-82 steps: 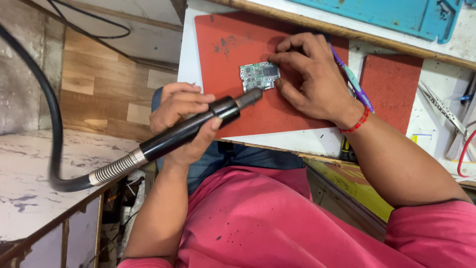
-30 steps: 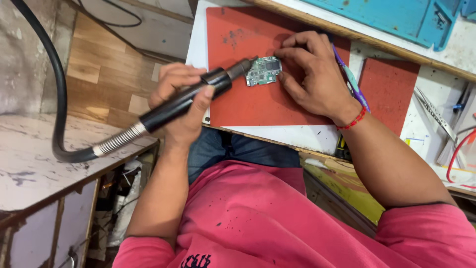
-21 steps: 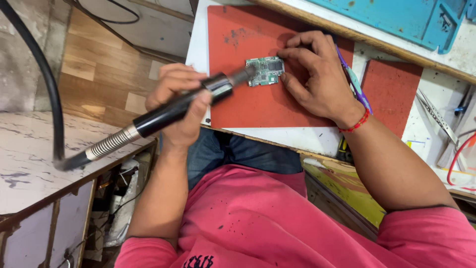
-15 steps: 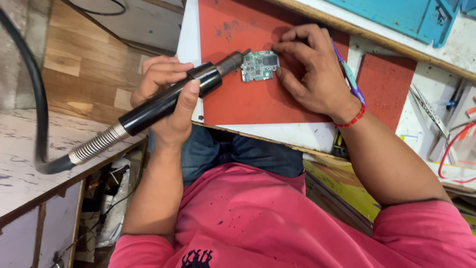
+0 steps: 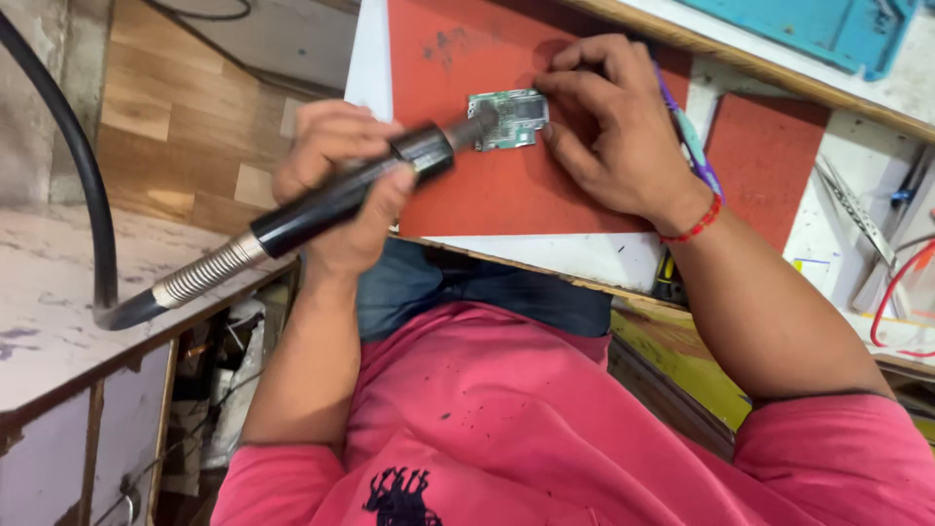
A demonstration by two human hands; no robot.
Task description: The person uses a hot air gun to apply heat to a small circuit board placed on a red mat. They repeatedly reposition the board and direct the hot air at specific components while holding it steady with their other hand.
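Head view: ribbed black handpiece [image 5: 331,200], flat green board [image 5: 509,119].

Glossy black plastic handpiece [image 5: 341,200] (ribbed metal spring collar), matt red rubbery mat [image 5: 487,195], green circuit board [image 5: 508,119]

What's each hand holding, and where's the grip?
Left hand wraps the black handpiece around its barrel, behind the nozzle. Right hand pins the circuit board at its right edge.

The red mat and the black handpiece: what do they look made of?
Red mat: likely silicone or rubber, matte, flat, scuffed with dark marks. Black handpiece in the left hand: seemingly hard plastic, slight sheen; a coiled metal spring sleeve follows.
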